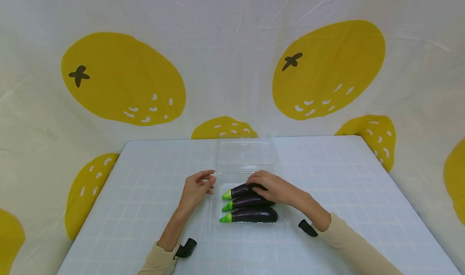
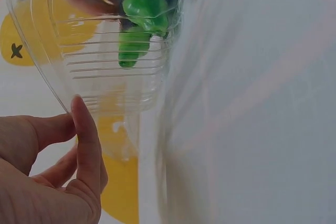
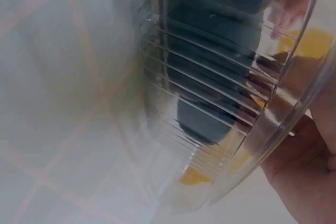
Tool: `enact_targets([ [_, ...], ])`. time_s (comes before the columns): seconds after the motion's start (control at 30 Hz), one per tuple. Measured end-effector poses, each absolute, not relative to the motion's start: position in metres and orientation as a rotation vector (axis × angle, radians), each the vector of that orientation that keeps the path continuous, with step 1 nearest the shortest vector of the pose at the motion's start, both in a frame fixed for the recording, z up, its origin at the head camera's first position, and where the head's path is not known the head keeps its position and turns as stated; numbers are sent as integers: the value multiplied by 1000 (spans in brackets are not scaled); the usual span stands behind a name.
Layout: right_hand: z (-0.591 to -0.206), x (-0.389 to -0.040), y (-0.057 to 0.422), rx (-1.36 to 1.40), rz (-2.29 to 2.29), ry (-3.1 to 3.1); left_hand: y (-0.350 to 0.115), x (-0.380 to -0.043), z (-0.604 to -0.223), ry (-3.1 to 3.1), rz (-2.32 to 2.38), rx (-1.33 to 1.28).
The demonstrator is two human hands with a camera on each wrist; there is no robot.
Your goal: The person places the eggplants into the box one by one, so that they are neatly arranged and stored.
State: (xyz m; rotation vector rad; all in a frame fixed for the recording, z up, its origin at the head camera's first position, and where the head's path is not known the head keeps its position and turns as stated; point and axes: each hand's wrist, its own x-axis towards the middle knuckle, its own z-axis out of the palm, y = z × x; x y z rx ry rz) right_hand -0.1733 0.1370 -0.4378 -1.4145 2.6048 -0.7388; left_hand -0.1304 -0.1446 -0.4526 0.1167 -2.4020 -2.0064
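Three dark purple eggplants with green stem ends lie side by side in a clear plastic clamshell container (image 2: 113, 85). They are the nearest eggplant (image 1: 254, 215), the middle eggplant (image 1: 250, 203) and the far eggplant (image 1: 239, 191). My right hand (image 1: 279, 187) reaches into the container from the right, its fingers curled over the blunt end of the far eggplant. At the container's left rim, my left hand (image 1: 196, 189) pinches the edge between thumb and forefinger, plain in the left wrist view. Through the ribbed wall in the right wrist view, the eggplants' blunt ends show, partly blurred.
The container's hinged lid (image 1: 245, 153) lies folded back toward the table's far edge. A pale checked cloth covers the table (image 1: 145, 186). Behind it hangs a white curtain (image 1: 229, 65) printed with yellow fruit. Black wrist mounts (image 1: 186, 248) sit by both sleeves.
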Motion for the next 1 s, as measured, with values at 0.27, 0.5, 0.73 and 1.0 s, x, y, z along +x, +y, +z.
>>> enact_targets([
  [0.27, -439, -176, 152, -1378, -875, 2705, -149, -141, -471, -2414, -2013, 158],
  [0.5, -443, -178, 164, -1319, -1129, 2761, -150, -146, -470, -2458, -1916, 146],
  [0.73, -451, -187, 169, -1237, -1333, 2876, -153, -153, -465, -2501, -1774, 142],
  [1.0, -456, -198, 177, -948, -1524, 2882, -155, -165, -464, -2491, -1725, 157],
])
